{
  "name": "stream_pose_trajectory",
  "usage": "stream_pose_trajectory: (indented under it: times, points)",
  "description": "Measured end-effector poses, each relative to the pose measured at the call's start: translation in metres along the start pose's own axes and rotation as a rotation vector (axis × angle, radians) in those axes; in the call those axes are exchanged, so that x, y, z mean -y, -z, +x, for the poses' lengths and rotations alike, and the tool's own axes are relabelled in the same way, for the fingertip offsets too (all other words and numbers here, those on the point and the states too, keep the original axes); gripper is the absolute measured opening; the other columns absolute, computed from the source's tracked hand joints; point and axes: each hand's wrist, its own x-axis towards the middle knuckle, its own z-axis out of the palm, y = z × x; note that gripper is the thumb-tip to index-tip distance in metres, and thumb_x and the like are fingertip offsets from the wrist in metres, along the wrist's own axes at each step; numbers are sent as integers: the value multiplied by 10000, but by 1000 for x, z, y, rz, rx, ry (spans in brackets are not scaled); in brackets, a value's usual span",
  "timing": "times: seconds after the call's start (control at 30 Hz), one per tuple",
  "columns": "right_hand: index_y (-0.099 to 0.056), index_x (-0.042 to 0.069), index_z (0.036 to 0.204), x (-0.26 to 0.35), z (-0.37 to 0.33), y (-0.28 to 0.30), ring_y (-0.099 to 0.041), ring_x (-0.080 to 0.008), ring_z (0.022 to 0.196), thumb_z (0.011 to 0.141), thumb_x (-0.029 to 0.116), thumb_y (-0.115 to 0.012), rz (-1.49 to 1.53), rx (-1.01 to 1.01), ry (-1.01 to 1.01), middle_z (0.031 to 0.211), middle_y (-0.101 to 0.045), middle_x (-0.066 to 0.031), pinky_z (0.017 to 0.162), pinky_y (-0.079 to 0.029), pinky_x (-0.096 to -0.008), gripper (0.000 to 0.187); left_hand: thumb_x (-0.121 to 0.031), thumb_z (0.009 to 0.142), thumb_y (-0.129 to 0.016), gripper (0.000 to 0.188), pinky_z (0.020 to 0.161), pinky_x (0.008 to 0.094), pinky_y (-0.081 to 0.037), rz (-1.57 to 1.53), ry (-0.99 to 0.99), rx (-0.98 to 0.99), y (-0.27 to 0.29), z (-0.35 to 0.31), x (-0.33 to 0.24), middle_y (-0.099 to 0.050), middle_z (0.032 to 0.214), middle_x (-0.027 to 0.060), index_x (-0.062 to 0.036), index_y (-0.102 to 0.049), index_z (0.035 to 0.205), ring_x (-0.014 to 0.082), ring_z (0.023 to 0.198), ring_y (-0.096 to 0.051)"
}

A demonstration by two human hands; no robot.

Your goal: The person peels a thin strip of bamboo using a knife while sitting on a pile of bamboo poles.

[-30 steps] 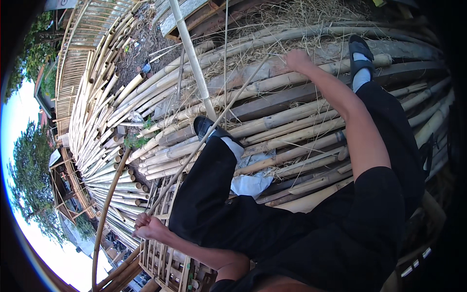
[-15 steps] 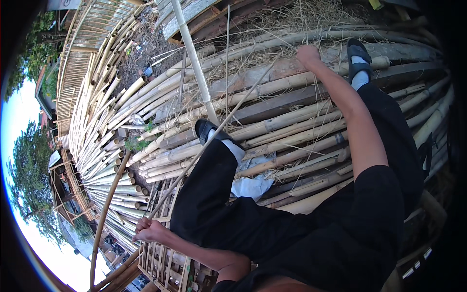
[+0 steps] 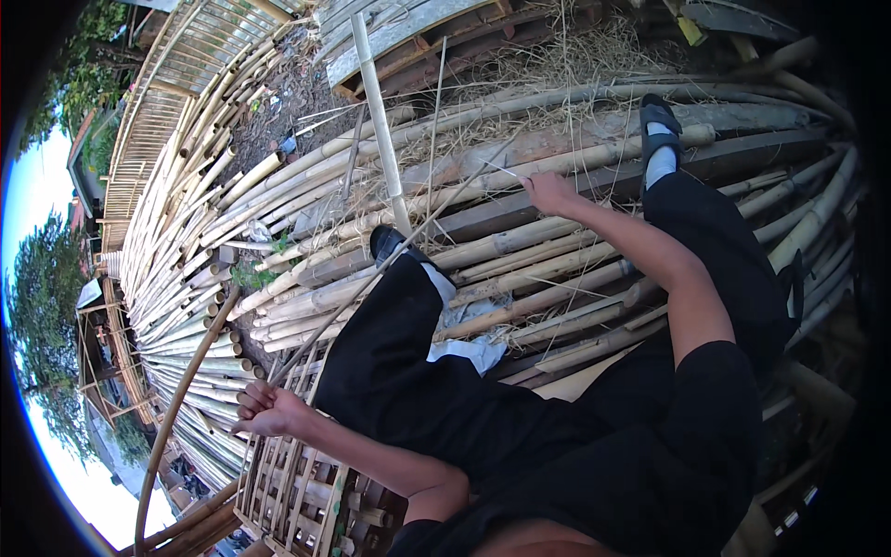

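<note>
My left hand (image 3: 269, 410), at lower left, is closed around the lower end of a long thin bamboo stick (image 3: 408, 243). From there the stick slants up and right, past my bent knee and over my left foot, with its far end among dry straw. My right hand (image 3: 552, 193) is closed, right of the stick's far part. A thin, pale, pointed piece (image 3: 501, 169) juts from it toward the stick; whether it is a blade or a bamboo sliver I cannot tell. A flat pale strip (image 3: 376, 121) stands upright near my left foot (image 3: 390, 246).
Many bamboo poles (image 3: 520, 239) lie side by side beneath my legs. A bamboo lattice (image 3: 302, 483) is beside my left forearm. Pale plastic sheeting (image 3: 469, 353) lies by my knee. A wooden pallet (image 3: 418, 42) is at the top, a bamboo fence (image 3: 181, 93) at upper left.
My right hand has moved left and down, toward me, and the pale pointed piece now shows. My left hand sits slightly further left and lower in view, still at the stick's end.
</note>
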Motion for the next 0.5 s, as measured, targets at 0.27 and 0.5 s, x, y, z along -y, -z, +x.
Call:
stream_pose_trajectory:
  times: [0.27,0.5]
  points:
    - [-615,-22,900,47,-56,74,-594,-400,859,916,371,-365,-166,9,165,889,-616,-250,784,-462,-485,467,-491,950,-313,514,438,249,-130,-306,85,168,-58,-58,-25,-177,504,-33,-139,-321,575,91,458,-139]
    - [-613,-18,863,63,-99,134,-583,-408,849,917,372,-371,-249,-95,224,876,-615,-240,772,-459,-482,462,-503,952,-280,529,461,254,-178,-351,51,511,-81,-99,-53,-225,510,-20,-114,-378,607,97,469,-188]
